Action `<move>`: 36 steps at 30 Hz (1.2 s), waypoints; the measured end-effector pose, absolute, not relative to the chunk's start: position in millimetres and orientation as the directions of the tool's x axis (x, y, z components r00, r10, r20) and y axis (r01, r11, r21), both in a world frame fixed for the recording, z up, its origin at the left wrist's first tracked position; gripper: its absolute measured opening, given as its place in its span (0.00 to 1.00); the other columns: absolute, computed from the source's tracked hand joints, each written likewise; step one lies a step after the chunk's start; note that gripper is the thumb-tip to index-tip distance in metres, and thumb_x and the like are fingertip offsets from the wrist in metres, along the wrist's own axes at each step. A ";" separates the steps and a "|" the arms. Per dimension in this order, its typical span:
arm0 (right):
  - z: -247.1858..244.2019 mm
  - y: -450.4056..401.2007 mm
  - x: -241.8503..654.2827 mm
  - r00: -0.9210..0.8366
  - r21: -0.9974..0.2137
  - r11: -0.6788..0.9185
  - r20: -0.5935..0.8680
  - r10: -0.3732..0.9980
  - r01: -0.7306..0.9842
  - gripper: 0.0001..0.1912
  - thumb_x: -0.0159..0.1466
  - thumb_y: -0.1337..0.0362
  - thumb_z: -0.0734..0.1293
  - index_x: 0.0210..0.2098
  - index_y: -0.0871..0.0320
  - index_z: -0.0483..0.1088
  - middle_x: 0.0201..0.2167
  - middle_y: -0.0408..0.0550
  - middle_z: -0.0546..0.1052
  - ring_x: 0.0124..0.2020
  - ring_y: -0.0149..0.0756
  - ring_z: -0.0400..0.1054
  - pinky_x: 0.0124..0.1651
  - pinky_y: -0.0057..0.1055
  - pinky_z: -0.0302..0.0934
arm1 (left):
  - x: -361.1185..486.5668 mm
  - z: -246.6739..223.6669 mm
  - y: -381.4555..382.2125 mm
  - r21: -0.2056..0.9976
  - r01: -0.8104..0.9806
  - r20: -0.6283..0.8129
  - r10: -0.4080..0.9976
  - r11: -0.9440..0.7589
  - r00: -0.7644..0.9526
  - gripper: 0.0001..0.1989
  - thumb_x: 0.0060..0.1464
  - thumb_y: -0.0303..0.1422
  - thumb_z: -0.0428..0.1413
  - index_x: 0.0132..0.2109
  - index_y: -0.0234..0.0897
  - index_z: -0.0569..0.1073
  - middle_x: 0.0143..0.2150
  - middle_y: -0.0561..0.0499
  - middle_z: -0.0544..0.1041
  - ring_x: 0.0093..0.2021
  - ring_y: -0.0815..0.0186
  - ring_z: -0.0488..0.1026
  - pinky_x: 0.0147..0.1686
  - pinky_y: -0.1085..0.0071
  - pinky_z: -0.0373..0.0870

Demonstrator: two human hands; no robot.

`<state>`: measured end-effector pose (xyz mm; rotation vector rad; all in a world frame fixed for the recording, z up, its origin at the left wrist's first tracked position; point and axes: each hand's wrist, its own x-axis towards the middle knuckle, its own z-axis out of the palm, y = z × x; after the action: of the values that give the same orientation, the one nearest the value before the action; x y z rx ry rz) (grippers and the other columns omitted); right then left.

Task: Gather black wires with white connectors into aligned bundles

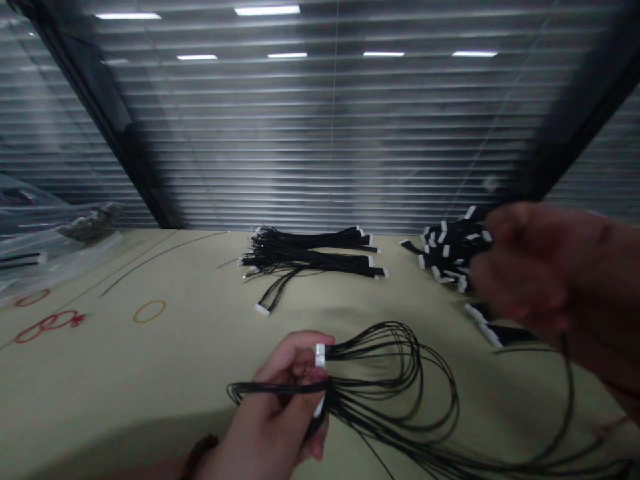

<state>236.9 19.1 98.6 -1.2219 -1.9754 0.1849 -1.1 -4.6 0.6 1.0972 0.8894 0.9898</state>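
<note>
Near the bottom middle, my left hand [280, 413] is closed around a wire harness. The harness has a white connector [321, 355] at the fingertips and a second white piece partly hidden under the thumb. Thin black wires [415, 373] loop out to the right of that hand, and their ends run off toward the lower right. My right hand [530, 267] is raised at the right and blurred by motion. Its fingers are curled together, and a black wire [569, 380] hangs just below them. The fingertips themselves are too smeared to make out fully.
Bundles of black wires [315, 253] with white connectors lie at the back middle. Another pile of connectors [445, 250] is at the back right. Rubber bands [149, 311] and a clear plastic bag [65, 247] are at left. Window blinds [325, 133] rise behind the table [190, 353].
</note>
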 end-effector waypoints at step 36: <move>48.9 45.1 217.0 -0.496 0.057 0.521 0.408 0.767 0.852 0.18 0.50 0.69 0.69 0.41 0.64 0.66 0.37 0.52 0.71 0.40 0.44 0.65 0.41 0.39 0.60 | -0.6 9.2 -9.0 0.974 -0.167 -0.083 0.927 0.153 0.366 0.08 0.54 0.36 0.54 0.41 0.39 0.68 0.19 0.60 0.61 0.15 0.77 0.56 0.13 0.81 0.52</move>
<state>217.0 45.1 48.9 -1.3449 -2.4331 -0.3597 -0.6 -9.0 9.2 1.1339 0.8595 0.9419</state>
